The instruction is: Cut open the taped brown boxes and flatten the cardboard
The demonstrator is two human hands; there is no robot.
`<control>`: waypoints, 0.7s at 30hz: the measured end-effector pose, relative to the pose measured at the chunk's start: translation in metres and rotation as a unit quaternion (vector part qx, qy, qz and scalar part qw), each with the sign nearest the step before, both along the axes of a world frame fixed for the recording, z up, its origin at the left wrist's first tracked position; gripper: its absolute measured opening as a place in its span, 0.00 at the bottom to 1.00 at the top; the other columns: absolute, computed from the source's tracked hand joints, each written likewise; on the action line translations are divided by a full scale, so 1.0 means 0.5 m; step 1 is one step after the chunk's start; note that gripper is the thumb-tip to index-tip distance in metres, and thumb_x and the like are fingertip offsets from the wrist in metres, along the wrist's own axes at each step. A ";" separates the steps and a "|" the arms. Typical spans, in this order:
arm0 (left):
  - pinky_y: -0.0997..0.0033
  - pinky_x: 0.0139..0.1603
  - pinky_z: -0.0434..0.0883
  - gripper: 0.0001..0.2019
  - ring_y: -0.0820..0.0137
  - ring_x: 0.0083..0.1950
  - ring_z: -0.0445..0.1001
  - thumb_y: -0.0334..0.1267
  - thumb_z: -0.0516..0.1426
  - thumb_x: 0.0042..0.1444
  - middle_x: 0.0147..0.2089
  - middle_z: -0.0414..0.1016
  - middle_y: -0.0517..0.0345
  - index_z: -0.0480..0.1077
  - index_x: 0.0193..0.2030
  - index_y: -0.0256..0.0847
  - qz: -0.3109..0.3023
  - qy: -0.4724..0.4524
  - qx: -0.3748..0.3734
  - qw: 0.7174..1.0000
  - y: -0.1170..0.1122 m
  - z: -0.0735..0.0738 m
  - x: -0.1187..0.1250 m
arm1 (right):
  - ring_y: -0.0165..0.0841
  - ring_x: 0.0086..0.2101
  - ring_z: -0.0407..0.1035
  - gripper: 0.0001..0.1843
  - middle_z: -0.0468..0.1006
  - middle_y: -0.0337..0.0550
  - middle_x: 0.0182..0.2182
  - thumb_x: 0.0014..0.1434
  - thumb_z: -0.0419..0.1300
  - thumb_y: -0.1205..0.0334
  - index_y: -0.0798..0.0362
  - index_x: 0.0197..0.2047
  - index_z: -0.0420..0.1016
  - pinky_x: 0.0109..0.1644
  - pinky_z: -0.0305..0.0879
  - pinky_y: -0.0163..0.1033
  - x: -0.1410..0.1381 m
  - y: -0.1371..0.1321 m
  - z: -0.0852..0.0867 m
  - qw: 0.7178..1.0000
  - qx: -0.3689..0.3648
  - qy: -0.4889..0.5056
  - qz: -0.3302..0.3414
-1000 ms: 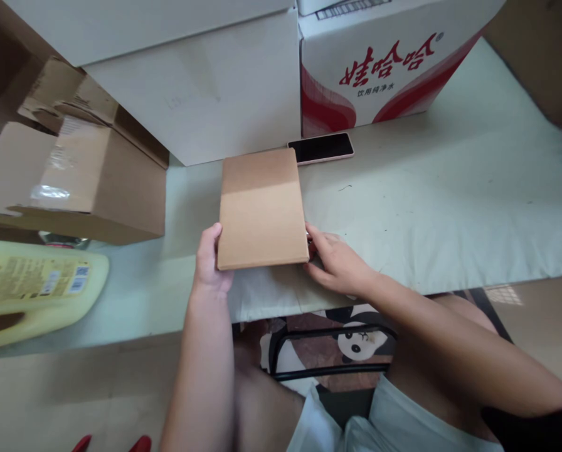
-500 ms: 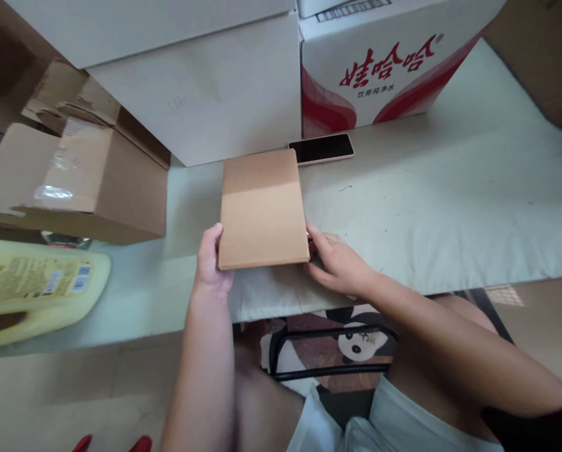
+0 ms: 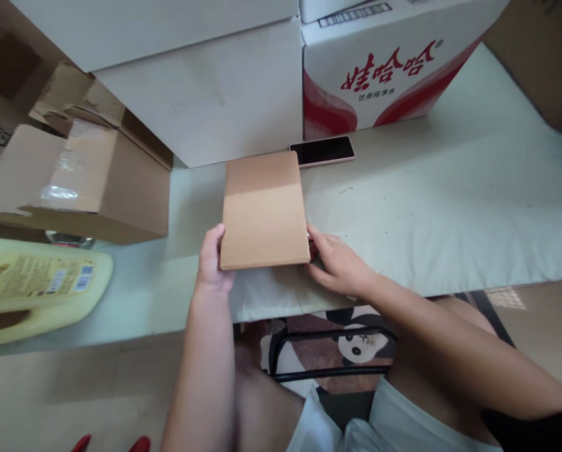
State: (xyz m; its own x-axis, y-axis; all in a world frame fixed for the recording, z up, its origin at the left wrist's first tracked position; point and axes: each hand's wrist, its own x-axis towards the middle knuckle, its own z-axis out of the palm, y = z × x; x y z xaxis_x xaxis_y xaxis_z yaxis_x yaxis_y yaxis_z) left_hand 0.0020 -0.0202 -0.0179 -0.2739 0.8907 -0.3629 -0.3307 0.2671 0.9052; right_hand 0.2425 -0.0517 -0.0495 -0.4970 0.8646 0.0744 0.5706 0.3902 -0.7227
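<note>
A flat brown cardboard box (image 3: 265,216) is held just over the front part of the cloth-covered table, its far end close to the phone. My left hand (image 3: 212,260) grips its near left corner, thumb on the side and the other fingers hidden underneath. At the right edge, my right hand (image 3: 335,258) is closed, with thumb and forefinger against the box near its front corner. Something small, dark and reddish shows between those fingers, too little of it to name.
A phone (image 3: 325,150) lies before a white carton (image 3: 243,100) and a red-and-white water carton (image 3: 370,81). On the left are an open cardboard box (image 3: 130,188) and a yellow jug (image 3: 41,292). The table (image 3: 431,207) has its front edge above my lap.
The view has shifted slightly. Both hands and the cardboard box keep the same places relative to each other.
</note>
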 end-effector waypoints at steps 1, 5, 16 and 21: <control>0.63 0.36 0.77 0.19 0.54 0.43 0.82 0.54 0.64 0.42 0.32 0.82 0.50 0.77 0.34 0.41 0.000 0.000 -0.002 1.000 0.000 0.002 0.001 | 0.47 0.43 0.70 0.41 0.77 0.50 0.40 0.61 0.53 0.61 0.58 0.74 0.43 0.51 0.67 0.55 0.000 0.000 0.000 1.000 -0.001 -0.001 -0.001; 0.64 0.36 0.77 0.20 0.55 0.42 0.82 0.55 0.64 0.40 0.31 0.82 0.51 0.77 0.33 0.40 0.006 0.004 -0.009 1.000 0.000 0.005 0.003 | 0.46 0.42 0.70 0.40 0.77 0.51 0.39 0.61 0.53 0.62 0.60 0.73 0.45 0.51 0.67 0.55 -0.001 0.001 0.001 1.000 -0.003 0.001 -0.001; 0.60 0.46 0.78 0.28 0.53 0.50 0.81 0.62 0.68 0.38 0.41 0.84 0.51 0.79 0.39 0.42 -0.039 0.007 0.011 0.999 -0.009 -0.001 -0.007 | 0.48 0.44 0.70 0.41 0.77 0.53 0.40 0.61 0.53 0.61 0.62 0.73 0.44 0.51 0.68 0.56 0.000 0.000 -0.001 1.000 0.002 -0.009 -0.003; 0.55 0.51 0.77 0.30 0.50 0.54 0.80 0.62 0.70 0.36 0.45 0.84 0.49 0.78 0.42 0.42 -0.092 0.011 -0.008 0.996 -0.019 0.004 -0.010 | 0.49 0.43 0.70 0.41 0.77 0.54 0.40 0.61 0.53 0.60 0.60 0.73 0.43 0.49 0.69 0.56 0.001 0.000 -0.003 1.000 0.015 -0.018 -0.012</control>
